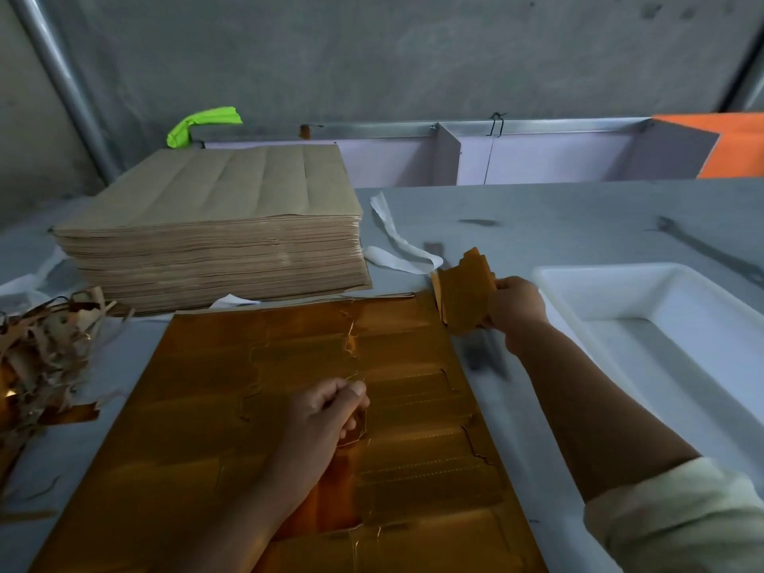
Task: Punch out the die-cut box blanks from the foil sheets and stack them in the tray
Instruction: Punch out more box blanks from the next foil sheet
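Closest in, at the bottom centre of the frame, a gold foil sheet [413,407] lies flat on the grey table [578,213], its die-cut outlines showing and a patch already open near the lower edge. The left hand [326,411] rests on the middle of this sheet with its fingers curled tight and the thumb laid against the forefinger; a lifted bit of foil sits just under the fingertips, but whether it is pinched cannot be told. At the lower right a forearm with a rolled cream sleeve [682,514] reaches up the frame to the right hand [516,308], whose fingers and thumb clamp the edge of a gold blank [467,291]. The blank is raised and tilted just beyond the sheet's far right corner; whether it is one piece or several cannot be told. Right of that hand, at mid right, stands the white tray [554,283]. At mid left a heap of scrap trimmings [41,345] lies beside the sheet. Farther up, a tall stack of brown sheets [215,233] fills the upper left, with a white strip [397,241] curling beside its right edge. Beyond, against the concrete wall, sit a bright green wad [202,119] and, at the upper right, an orange panel [731,146].
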Motion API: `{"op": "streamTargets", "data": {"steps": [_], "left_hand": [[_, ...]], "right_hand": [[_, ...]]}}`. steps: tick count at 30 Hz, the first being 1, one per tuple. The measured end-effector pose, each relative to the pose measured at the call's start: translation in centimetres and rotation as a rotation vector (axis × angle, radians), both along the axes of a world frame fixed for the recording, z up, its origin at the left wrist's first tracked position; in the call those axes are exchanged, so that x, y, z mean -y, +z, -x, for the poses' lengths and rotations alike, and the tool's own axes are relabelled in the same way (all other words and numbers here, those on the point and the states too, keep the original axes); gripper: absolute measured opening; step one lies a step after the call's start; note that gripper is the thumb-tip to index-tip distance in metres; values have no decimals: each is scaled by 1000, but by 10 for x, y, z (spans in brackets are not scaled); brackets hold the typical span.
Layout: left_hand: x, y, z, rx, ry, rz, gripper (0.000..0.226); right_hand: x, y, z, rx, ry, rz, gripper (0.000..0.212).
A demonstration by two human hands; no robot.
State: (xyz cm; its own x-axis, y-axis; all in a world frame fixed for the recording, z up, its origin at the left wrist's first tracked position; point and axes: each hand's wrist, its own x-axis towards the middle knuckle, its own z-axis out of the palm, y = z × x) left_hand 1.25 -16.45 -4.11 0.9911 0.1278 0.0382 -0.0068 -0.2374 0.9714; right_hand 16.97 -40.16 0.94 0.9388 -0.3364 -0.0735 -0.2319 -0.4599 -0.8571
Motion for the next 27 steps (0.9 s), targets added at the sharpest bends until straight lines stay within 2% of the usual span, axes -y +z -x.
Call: {"op": "streamTargets", "data": {"steps": [3,8,11,14,20,27], "left_hand": [[0,1,1,17,-7,-6,24],[1,1,0,30,-7,-30,22],[1,2,0,51,-10,-44,22],[1,1,0,60,-20,-61,23],[1,1,1,62,-23,-66,23],[1,0,0,81,-36,-69,23]], "right_hand": [[0,1,-13,-11,-57,116,28],[4,-1,-28,-90,-49,231,10],[7,-9,-33,-101,-65,249,22],[8,-17,-35,-131,-59,288,9],[5,-25,-35,-142,13,446,31],[1,-28,-28,-139,-9,481,38]]}}
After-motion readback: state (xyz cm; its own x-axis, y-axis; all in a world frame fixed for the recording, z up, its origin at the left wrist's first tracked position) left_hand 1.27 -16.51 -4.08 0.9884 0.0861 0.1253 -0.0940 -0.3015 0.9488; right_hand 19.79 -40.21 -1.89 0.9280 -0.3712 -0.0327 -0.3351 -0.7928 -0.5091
